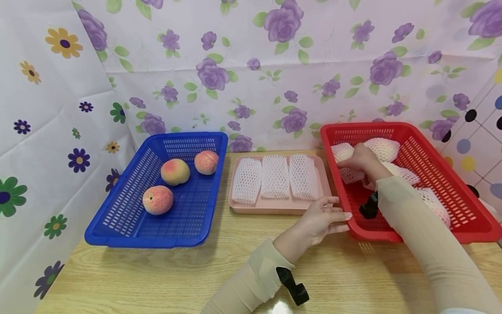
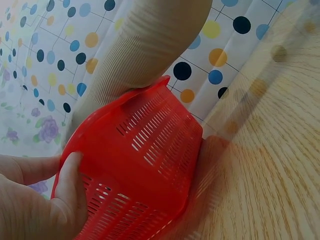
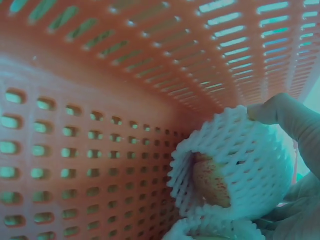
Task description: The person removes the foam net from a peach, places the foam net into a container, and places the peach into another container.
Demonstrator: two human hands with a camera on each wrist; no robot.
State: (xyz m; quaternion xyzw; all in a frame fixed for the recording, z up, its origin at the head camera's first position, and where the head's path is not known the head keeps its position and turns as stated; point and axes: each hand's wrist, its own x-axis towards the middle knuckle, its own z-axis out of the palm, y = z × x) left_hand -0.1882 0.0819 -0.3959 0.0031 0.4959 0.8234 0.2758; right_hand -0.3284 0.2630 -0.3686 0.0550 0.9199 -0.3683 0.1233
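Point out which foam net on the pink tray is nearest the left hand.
The rightmost net, at the end of the tray beside the red basket. The left hand is closest to it; the middle net and leftmost net lie farther off.

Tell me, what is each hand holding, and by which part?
The left hand grips the red basket by its rim. The right hand holds a fruit by the side of its net; part of that grip is hidden.
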